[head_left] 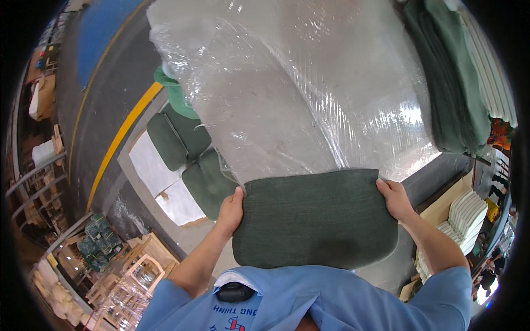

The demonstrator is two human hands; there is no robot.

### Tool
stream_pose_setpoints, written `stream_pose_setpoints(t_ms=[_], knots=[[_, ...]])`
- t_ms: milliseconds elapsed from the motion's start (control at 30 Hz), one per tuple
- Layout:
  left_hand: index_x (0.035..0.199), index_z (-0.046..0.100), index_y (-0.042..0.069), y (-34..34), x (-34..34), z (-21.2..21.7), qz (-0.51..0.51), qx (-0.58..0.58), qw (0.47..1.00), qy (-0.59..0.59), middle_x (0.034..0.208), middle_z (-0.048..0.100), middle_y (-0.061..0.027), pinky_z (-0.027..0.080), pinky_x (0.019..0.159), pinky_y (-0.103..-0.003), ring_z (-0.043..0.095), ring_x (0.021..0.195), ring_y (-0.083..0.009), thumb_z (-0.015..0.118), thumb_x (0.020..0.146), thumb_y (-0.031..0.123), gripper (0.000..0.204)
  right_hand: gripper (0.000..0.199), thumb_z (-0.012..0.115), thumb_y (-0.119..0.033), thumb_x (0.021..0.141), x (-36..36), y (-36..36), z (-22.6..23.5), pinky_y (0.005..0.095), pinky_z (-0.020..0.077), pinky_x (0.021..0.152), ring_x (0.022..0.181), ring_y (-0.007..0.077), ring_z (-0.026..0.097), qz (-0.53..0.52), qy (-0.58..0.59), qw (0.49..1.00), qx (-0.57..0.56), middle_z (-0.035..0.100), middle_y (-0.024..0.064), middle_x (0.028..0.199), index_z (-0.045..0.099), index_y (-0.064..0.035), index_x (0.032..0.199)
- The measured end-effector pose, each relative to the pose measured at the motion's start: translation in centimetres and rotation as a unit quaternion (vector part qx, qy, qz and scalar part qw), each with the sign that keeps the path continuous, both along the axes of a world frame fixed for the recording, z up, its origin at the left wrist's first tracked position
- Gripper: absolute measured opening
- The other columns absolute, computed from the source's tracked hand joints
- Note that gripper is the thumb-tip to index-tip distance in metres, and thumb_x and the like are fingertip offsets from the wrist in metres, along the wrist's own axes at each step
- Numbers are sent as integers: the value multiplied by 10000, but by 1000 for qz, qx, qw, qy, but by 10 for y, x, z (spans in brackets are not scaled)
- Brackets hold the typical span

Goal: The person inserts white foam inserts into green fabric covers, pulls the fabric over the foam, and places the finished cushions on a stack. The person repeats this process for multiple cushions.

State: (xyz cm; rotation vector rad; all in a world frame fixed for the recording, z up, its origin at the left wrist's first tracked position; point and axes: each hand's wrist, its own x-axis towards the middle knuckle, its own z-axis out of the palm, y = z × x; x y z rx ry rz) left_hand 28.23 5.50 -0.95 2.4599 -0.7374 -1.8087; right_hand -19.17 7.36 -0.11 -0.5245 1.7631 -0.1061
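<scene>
A dark green fabric-covered cushion (314, 220), straight along its far edge and rounded at its near corners, is held flat in front of my body. My left hand (231, 212) grips its left side near the far corner, thumb on top. At the opposite corner my right hand (395, 199) holds the right side the same way. The fingers underneath are hidden. Just beyond the cushion spreads a broad grey surface covered in wrinkled clear plastic film (265, 116), which meets or lies under the cushion's far edge; I cannot tell which.
Several green cushions (204, 182) lie on white sheeting at the left, beside a green cloth piece (179, 96). Dark green covers (450, 83) are stacked at the far right, near white cushion pads (464, 220). Wooden frames (143, 270) stand lower left. A yellow line (118, 140) crosses the floor.
</scene>
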Motion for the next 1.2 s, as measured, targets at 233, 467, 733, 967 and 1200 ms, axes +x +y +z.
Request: stream_pose_setpoints(t_ms=[233,467,733,967,1200], knots=[[1090,743,-61,-65,-6,45,-108,-270,950,-115,1099,747,-209,480,994,-439,680,1102,-316,294,1114,636,829,411,602,-429,1077,-4,37,37,287,472,840,904,105,584,-132,25,948,-290,635,-4,886,681,-27,1047],[790,682,32,-249,-50,123,161,-485,806,298,787,697,-142,521,819,-355,659,796,-250,257,1112,672,833,586,933,-147,752,113,81,127,267,453,841,958,121,505,-177,-83,830,-523,511,8,1045,486,-97,1128],[714,640,53,-277,-146,102,102,-456,773,430,670,671,-108,512,649,-334,621,621,-201,193,1082,730,892,209,781,-40,933,171,71,118,276,514,667,768,106,619,-53,-106,826,-552,656,35,914,621,-41,1068],[926,738,-20,-292,-195,96,40,-368,807,461,902,771,-138,560,778,-338,683,759,-203,89,1041,786,1042,235,751,-37,896,121,-91,168,320,544,666,711,206,650,90,76,714,-690,710,107,1010,733,-59,1130],[1208,640,-69,-317,-237,76,201,-329,748,540,1198,730,-266,561,996,-493,707,1079,-385,98,1068,713,961,435,781,-122,844,95,-244,162,400,542,980,1127,310,699,285,46,708,-645,704,113,1334,739,-100,1277]])
